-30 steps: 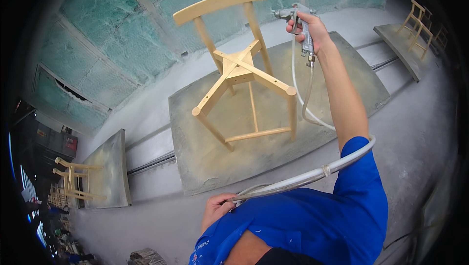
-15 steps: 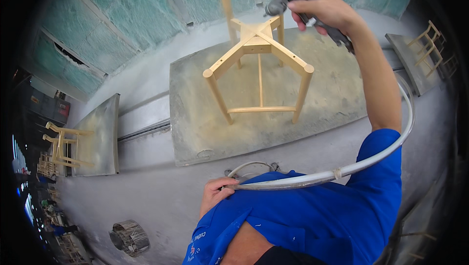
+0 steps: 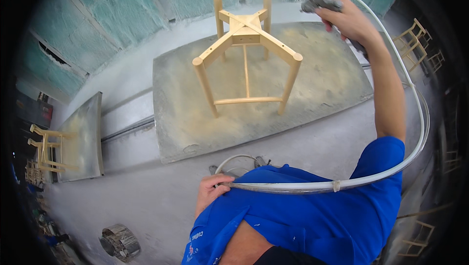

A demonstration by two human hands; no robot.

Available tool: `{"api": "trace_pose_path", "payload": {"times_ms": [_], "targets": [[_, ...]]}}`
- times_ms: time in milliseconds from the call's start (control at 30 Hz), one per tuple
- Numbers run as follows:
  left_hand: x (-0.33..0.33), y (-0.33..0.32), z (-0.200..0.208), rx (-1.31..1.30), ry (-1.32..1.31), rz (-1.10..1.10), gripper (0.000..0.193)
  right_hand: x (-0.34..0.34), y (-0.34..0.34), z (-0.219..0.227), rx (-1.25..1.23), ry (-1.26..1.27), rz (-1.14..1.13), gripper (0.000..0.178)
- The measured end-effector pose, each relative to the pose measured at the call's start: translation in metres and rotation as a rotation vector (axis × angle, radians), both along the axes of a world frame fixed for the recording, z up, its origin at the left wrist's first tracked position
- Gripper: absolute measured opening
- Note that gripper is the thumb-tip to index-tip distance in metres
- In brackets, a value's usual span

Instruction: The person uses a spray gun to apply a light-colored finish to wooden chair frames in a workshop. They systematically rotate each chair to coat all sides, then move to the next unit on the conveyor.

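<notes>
plainly, right hand (image 3: 352,20) grips dull grey spray gun (image 3: 321,1), left hand (image 3: 211,190) long white hose (image 3: 312,186).

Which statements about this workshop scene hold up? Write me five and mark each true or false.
1. The right hand holds a spray gun. True.
2. Two seat rails of the nearest wooden chair frame cross in an X. True.
3. The nearest wooden chair frame lies on its side. False: it stands upright on a grey board.
4. The left hand grips a hose bundle. True.
5. The spray gun is pressed against the chair's backrest. False: it is held apart, off to the right of the chair in this view.
</notes>
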State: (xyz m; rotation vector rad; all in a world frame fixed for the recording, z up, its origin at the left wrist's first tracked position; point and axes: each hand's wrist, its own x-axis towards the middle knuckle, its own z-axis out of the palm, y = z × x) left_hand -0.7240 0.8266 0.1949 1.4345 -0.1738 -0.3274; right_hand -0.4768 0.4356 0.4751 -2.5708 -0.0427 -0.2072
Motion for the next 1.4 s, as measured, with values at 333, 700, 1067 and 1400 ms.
{"api": "trace_pose_path", "payload": {"times_ms": [333, 700, 1067, 1400], "targets": [[0.021, -0.006, -0.001, 0.000, -0.160, -0.168, 0.031, -0.137, -0.026, 0.035, -0.208, 0.126, 0.674, 0.062], [0.025, -0.004, -0.007, 0.005, -0.218, -0.148, 0.031, -0.149, 0.015, -0.140, 0.220, 0.057, 0.430, 0.059], [0.011, 0.026, 0.009, 0.116, -0.169, 0.015, 0.029, -0.049, 0.124, -0.286, 0.205, 0.122, 0.100, 0.058], [0.002, 0.071, 0.009, 0.034, -0.056, 0.114, 0.029, -0.039, 0.151, -0.292, 0.151, -0.032, -0.086, 0.066]]}}
